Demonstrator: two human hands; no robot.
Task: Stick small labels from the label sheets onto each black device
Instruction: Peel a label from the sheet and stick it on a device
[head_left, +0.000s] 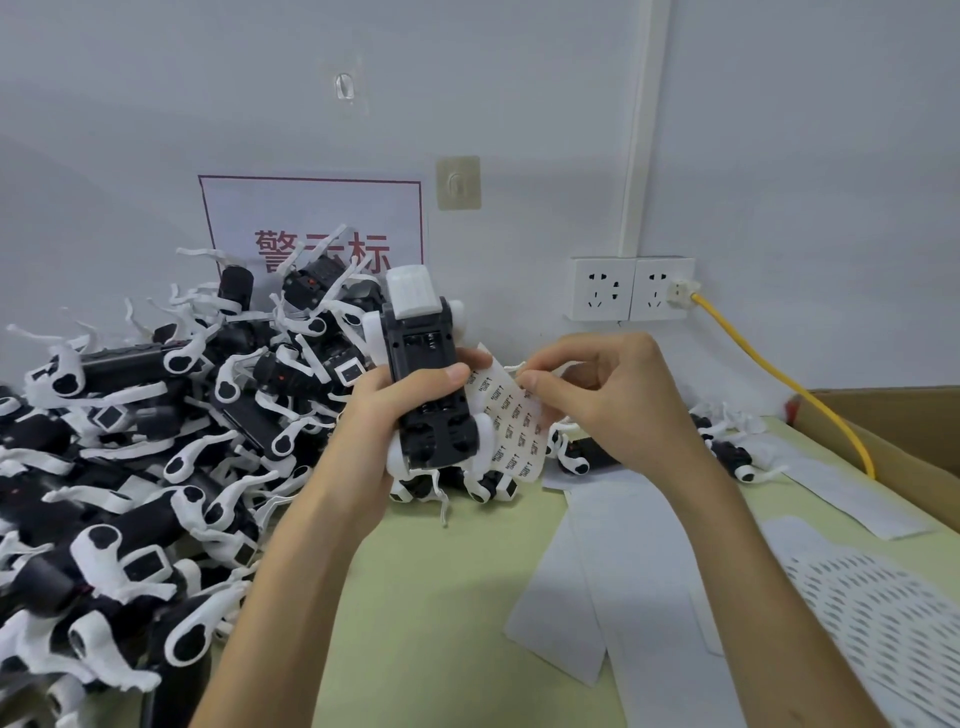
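Note:
My left hand (400, 410) grips a black device (428, 379) with white end parts, held upright above the table with its open battery bay facing me. The same hand also holds a label sheet (511, 423) printed with several small labels, which hangs to the right of the device. My right hand (608, 400) is at the sheet's top edge, its thumb and forefinger pinching there. Whether a label sits between the fingertips is hidden.
A big heap of black-and-white devices (130, 457) fills the left side. Blank backing sheets (623, 587) and a peeled label sheet (878, 629) lie on the green table (441, 597). A cardboard box (893, 431), yellow cable (779, 384) and wall sockets (631, 288) are on the right.

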